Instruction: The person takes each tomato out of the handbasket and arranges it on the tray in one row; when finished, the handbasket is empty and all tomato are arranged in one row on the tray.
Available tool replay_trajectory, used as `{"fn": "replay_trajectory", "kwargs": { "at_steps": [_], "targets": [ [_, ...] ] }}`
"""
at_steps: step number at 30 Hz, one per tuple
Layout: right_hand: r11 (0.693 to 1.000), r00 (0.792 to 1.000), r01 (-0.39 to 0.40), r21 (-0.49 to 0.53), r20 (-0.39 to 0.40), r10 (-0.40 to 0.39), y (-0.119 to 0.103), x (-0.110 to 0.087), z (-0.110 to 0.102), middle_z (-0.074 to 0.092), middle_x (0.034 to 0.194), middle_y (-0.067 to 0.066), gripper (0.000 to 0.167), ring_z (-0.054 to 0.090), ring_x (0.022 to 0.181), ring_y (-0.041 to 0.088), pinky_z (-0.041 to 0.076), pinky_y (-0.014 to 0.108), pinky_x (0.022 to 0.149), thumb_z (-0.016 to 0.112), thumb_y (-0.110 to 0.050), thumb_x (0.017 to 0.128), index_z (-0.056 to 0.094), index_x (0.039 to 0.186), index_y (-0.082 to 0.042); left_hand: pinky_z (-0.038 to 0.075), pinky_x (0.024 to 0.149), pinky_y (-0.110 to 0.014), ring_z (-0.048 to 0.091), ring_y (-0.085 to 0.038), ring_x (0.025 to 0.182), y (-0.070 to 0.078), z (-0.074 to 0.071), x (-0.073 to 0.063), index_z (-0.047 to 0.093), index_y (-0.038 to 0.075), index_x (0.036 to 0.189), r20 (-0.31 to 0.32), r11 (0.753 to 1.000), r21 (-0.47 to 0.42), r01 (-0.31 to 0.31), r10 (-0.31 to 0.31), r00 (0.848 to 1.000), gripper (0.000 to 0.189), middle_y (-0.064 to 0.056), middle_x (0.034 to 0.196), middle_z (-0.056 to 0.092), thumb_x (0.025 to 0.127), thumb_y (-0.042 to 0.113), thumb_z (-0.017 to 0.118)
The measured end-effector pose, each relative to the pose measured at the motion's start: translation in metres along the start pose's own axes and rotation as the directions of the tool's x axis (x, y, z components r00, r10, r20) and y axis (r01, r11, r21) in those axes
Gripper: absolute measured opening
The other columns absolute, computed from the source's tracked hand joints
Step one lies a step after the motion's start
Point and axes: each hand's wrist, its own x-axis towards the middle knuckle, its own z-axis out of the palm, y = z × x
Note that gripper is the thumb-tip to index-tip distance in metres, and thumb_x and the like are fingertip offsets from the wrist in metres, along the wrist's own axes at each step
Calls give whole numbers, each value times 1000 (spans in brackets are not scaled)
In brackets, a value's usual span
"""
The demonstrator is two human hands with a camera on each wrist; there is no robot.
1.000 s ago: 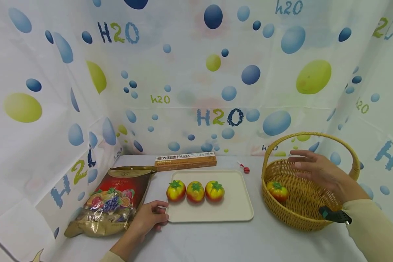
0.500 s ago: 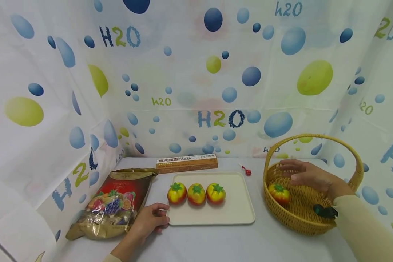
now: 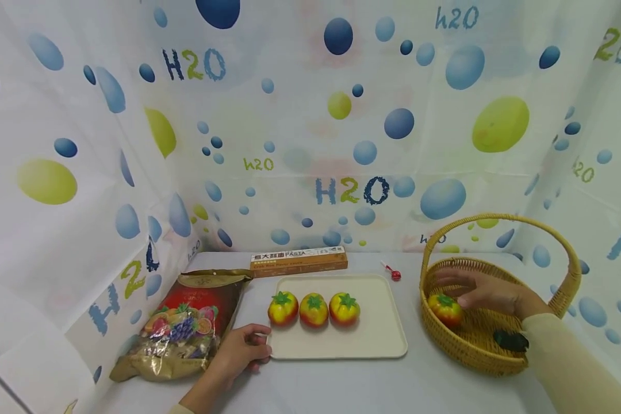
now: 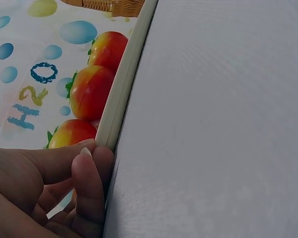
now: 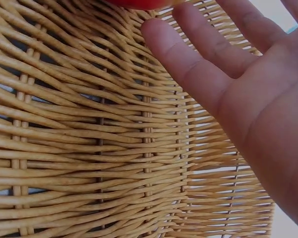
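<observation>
My left hand (image 3: 243, 352) holds the near left corner of a cream tray (image 3: 378, 339), thumb and fingertips at its rim (image 4: 120, 94). On the tray, three red-and-yellow fruits (image 3: 313, 310) with green leafy caps sit in a row. My right hand (image 3: 483, 292) reaches into a wicker basket (image 3: 476, 349) under its arched handle, fingers extended and spread. A similar fruit (image 3: 446, 311) lies inside at the basket's left, with the thumb right beside it. In the right wrist view, only the red underside of the fruit (image 5: 144, 3) shows at the top, near the fingertips.
A red-and-gold candy bag (image 3: 186, 328) lies left of the tray. Behind the tray is a pasta box (image 3: 299, 262), with a red lollipop (image 3: 395, 274) to its right. A patterned sheet (image 3: 290, 126) hangs behind and at both sides. A black strap (image 3: 510, 340) crosses my right wrist.
My right hand has lowered further into the basket and come closer to the fruit there. The left hand stays at the tray's corner. The whole head view has shifted slightly.
</observation>
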Motion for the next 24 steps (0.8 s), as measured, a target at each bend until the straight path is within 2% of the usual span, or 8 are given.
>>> {"fn": "replay_trajectory", "kwargs": {
  "at_steps": [7, 12, 15, 19, 24],
  "targets": [
    [997, 997, -68, -27, 47, 69, 1, 1, 4, 26, 164, 21, 79, 37, 142, 46, 41, 57, 112, 67, -23, 94, 26, 161, -12, 55, 51, -28, 67, -18, 69, -1, 2, 0, 64, -4, 123, -12, 1000, 8, 2, -2, 1000, 42, -8, 91, 59, 84, -2, 78],
    [995, 994, -87, -55, 59, 91, 0, 2, 6, 33, 161, 18, 78, 41, 136, 35, 42, 48, 109, 68, -21, 91, 31, 159, -8, 56, 52, -28, 67, -18, 68, -1, 2, 1, 64, -4, 123, -7, 1000, 13, 1, -1, 1000, 42, -7, 90, 60, 84, -1, 79],
    [994, 993, -96, -60, 63, 99, 2, 2, 6, 38, 158, 12, 78, 41, 135, 30, 39, 44, 109, 69, -19, 90, 32, 158, -8, 56, 51, -28, 67, -18, 68, -1, 2, 0, 64, -4, 123, -2, 1000, 8, 3, -3, 1000, 42, -8, 90, 59, 84, -1, 78],
    [993, 991, -104, -64, 73, 109, 4, 4, 6, 39, 156, 7, 77, 40, 133, 28, 39, 43, 108, 69, -18, 91, 33, 158, -10, 56, 51, -28, 67, -17, 68, 0, 2, 0, 64, -4, 122, -5, 1000, 12, 3, -3, 1000, 41, -7, 90, 59, 84, -1, 79],
    [995, 990, -103, -18, 92, 104, 7, 5, 7, 40, 152, 12, 73, 43, 130, 28, 45, 39, 105, 69, -14, 91, 37, 156, -8, 56, 52, -29, 67, -17, 69, 0, 2, 1, 65, -3, 122, -11, 1000, 17, 8, -8, 1000, 41, -7, 90, 59, 84, -1, 79]
  ]
}}
